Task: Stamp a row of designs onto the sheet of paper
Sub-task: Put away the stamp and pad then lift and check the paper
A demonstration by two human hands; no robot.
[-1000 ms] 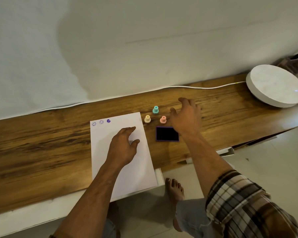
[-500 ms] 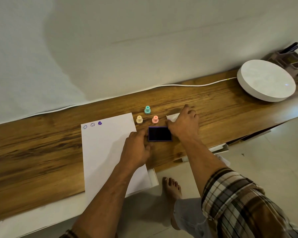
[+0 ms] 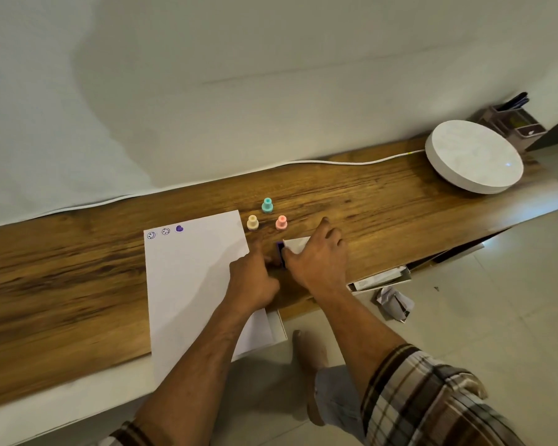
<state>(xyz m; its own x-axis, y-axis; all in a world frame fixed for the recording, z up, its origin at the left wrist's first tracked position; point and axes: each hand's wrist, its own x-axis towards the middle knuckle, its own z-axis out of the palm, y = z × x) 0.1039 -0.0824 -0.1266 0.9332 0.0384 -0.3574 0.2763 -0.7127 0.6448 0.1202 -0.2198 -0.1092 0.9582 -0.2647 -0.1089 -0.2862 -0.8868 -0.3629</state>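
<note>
A white sheet of paper (image 3: 190, 284) lies on the wooden table (image 3: 62, 284), with two smiley prints and a purple heart (image 3: 179, 228) in a row at its top left. Three small stamps stand just right of the sheet: teal (image 3: 267, 205), yellow (image 3: 252, 222) and pink (image 3: 281, 222). My right hand (image 3: 318, 260) grips a white lid (image 3: 297, 244) laid over the purple ink pad (image 3: 280, 252), of which only a sliver shows. My left hand (image 3: 255, 280) presses against the pad's left side, fingers curled.
A round white device (image 3: 474, 156) sits at the table's far right, and its white cable (image 3: 335, 162) runs along the wall. Behind it stands a desk organiser (image 3: 512, 120). Crumpled paper (image 3: 393, 302) lies on the floor below the table's front edge.
My left hand left the paper and went right to the ink pad. My right hand picked up the white lid and brought it over the pad, which was fully exposed before.
</note>
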